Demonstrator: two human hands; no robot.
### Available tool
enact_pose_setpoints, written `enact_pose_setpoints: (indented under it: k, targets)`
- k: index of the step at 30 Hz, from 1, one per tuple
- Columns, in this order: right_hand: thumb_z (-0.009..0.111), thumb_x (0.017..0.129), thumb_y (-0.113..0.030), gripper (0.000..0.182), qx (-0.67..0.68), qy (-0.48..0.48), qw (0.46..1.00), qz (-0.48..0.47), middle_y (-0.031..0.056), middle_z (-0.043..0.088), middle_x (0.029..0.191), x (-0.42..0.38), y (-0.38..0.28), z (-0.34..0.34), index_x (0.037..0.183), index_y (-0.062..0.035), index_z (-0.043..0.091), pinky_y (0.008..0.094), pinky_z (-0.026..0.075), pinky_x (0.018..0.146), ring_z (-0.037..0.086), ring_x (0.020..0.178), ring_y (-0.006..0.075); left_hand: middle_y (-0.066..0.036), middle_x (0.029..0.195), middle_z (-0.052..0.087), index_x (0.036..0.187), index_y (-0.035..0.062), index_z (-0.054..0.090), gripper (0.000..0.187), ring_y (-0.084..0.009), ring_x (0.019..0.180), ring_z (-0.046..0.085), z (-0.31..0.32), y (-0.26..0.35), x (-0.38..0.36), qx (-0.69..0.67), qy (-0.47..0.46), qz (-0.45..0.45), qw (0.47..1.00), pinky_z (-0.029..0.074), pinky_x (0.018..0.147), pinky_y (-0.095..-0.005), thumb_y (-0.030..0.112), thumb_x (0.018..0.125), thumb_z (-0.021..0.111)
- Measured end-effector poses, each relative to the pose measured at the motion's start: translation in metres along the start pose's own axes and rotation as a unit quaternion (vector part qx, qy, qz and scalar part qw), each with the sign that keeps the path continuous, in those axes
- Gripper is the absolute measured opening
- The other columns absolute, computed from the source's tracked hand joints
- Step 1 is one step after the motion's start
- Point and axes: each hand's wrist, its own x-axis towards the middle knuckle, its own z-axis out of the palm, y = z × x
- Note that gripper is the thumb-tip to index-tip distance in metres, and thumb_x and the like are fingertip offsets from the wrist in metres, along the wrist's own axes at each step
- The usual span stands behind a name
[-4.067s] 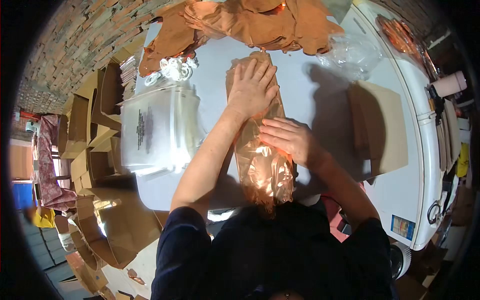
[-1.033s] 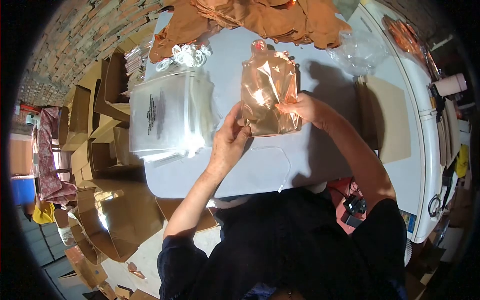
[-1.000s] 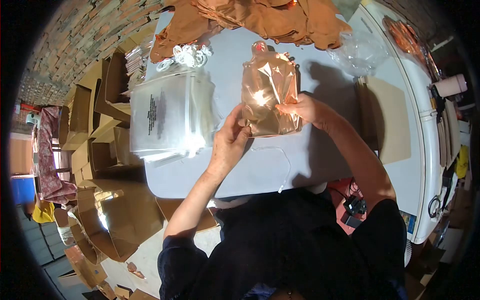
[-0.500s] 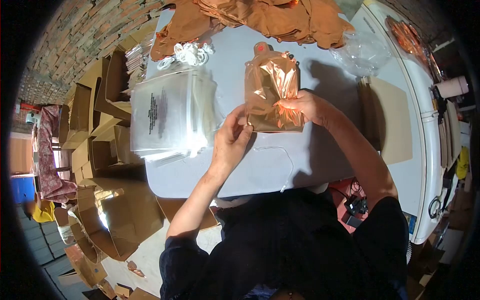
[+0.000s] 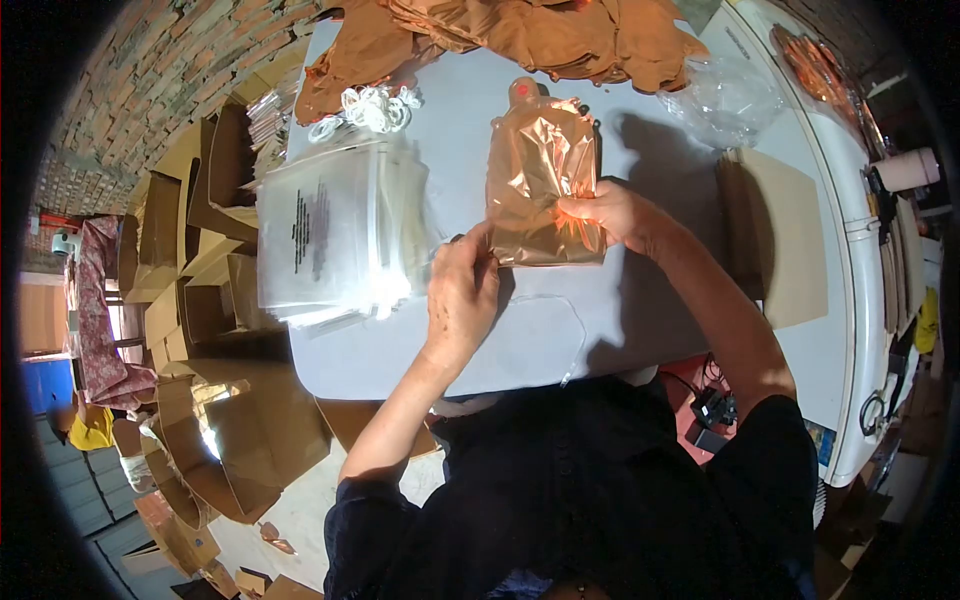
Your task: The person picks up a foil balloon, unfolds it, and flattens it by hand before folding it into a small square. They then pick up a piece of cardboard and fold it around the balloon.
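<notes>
A shiny copper-coloured foil packet lies upright on the grey table, with a rounded tab and a red dot at its top. My right hand pinches the crumpled right side of the packet between thumb and fingers. At the packet's lower left edge, my left hand has its fingers pressed together on the corner. A thin white string lies just below the packet. To the left is a stack of clear plastic bags with dark printing.
Brown pieces are heaped at the table's far edge, near white cord loops. A clear crumpled bag and cardboard sheets are at the right. Open cardboard boxes stand on the left.
My left hand has turned, its back now more visible and its fingers curled at the packet's left edge. The foil looks smoother at its upper part. My right hand keeps its pinch.
</notes>
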Motion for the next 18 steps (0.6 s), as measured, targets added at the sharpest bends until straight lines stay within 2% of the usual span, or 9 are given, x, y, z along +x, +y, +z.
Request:
enact_pose_setpoints:
  k: [2, 3, 6, 9, 10, 13, 14, 18]
  targets:
    - [0.069, 0.102, -0.035, 0.045, 0.000, -0.010, 1.000, 0.021, 0.0037, 0.072, 0.121, 0.000, -0.003, -0.001, 0.135, -0.0058, 0.063, 0.0347, 0.063, 0.082, 0.073, 0.103, 0.0144, -0.017, 0.111, 0.066, 0.140, 0.0041, 0.058, 0.050, -0.0330, 0.106, 0.064, 0.000, 0.002, 0.000, 0.024, 0.007, 0.021, 0.999, 0.052, 0.093, -0.0434, 0.000, 0.092, 0.069]
    - [0.069, 0.101, -0.036, 0.045, -0.004, -0.001, 1.000, 0.011, 0.0055, 0.073, 0.118, 0.001, -0.002, -0.001, 0.133, -0.0045, 0.064, 0.0354, 0.063, 0.080, 0.074, 0.100, 0.0158, -0.018, 0.116, 0.065, 0.140, 0.0039, 0.058, 0.049, -0.0331, 0.106, 0.064, 0.000, 0.004, 0.001, 0.035, 0.011, 0.032, 0.999, 0.052, 0.094, -0.0429, 0.000, 0.093, 0.070]
    - [0.068, 0.100, -0.037, 0.046, -0.005, 0.009, 1.000, -0.013, 0.0092, 0.075, 0.113, 0.002, 0.004, 0.001, 0.128, -0.0018, 0.066, 0.0365, 0.063, 0.077, 0.075, 0.095, 0.0187, -0.022, 0.138, 0.058, 0.145, 0.0026, 0.056, 0.054, -0.0374, 0.130, 0.055, 0.003, 0.009, 0.010, 0.055, 0.037, 0.105, 0.992, 0.046, 0.109, -0.0484, 0.008, 0.093, 0.071]
    - [0.068, 0.100, -0.037, 0.046, 0.003, -0.008, 1.000, -0.019, 0.0093, 0.075, 0.113, 0.004, 0.005, 0.000, 0.129, -0.0017, 0.066, 0.0354, 0.063, 0.076, 0.076, 0.094, 0.0183, -0.023, 0.158, 0.043, 0.153, 0.0034, 0.048, 0.065, -0.0412, 0.149, 0.038, 0.009, 0.022, 0.026, 0.144, -0.008, 0.194, 0.970, 0.031, 0.122, -0.0545, 0.019, 0.095, 0.071]
    - [0.068, 0.100, -0.037, 0.046, 0.002, -0.010, 1.000, -0.017, 0.0094, 0.075, 0.113, 0.004, 0.006, 0.000, 0.130, -0.0016, 0.066, 0.0348, 0.063, 0.076, 0.076, 0.094, 0.0181, -0.021, 0.168, 0.031, 0.160, 0.0052, 0.038, 0.078, -0.0405, 0.157, 0.024, 0.016, 0.017, 0.029, 0.168, -0.059, 0.210, 0.961, 0.020, 0.127, -0.0579, 0.034, 0.095, 0.070]
    - [0.067, 0.101, -0.035, 0.045, 0.013, -0.021, 0.999, -0.033, 0.0097, 0.075, 0.113, -0.004, -0.001, 0.004, 0.131, -0.0012, 0.065, 0.0329, 0.063, 0.076, 0.076, 0.093, 0.0174, -0.020, 0.169, 0.028, 0.163, 0.0064, 0.033, 0.085, -0.0398, 0.157, 0.025, 0.025, 0.020, 0.033, 0.180, -0.098, 0.247, 0.947, 0.021, 0.127, -0.0566, 0.045, 0.095, 0.067]
    - [0.067, 0.102, -0.035, 0.045, 0.020, -0.025, 0.999, -0.041, 0.0099, 0.075, 0.113, -0.006, -0.003, 0.005, 0.132, -0.0011, 0.065, 0.0322, 0.063, 0.076, 0.076, 0.093, 0.0172, -0.020, 0.170, 0.026, 0.164, 0.0062, 0.030, 0.089, -0.0390, 0.157, 0.024, 0.030, 0.015, 0.033, 0.204, -0.100, 0.259, 0.939, 0.021, 0.127, -0.0559, 0.053, 0.095, 0.064]
    - [0.066, 0.103, -0.031, 0.043, 0.026, -0.022, 0.998, -0.059, 0.0099, 0.074, 0.113, -0.003, -0.001, 0.009, 0.133, -0.0003, 0.065, 0.0304, 0.063, 0.075, 0.075, 0.091, 0.0168, -0.022, 0.169, 0.026, 0.164, 0.0049, 0.028, 0.092, -0.0389, 0.158, 0.023, 0.044, 0.000, 0.028, 0.193, -0.099, 0.250, 0.944, 0.022, 0.127, -0.0552, 0.056, 0.096, 0.063]
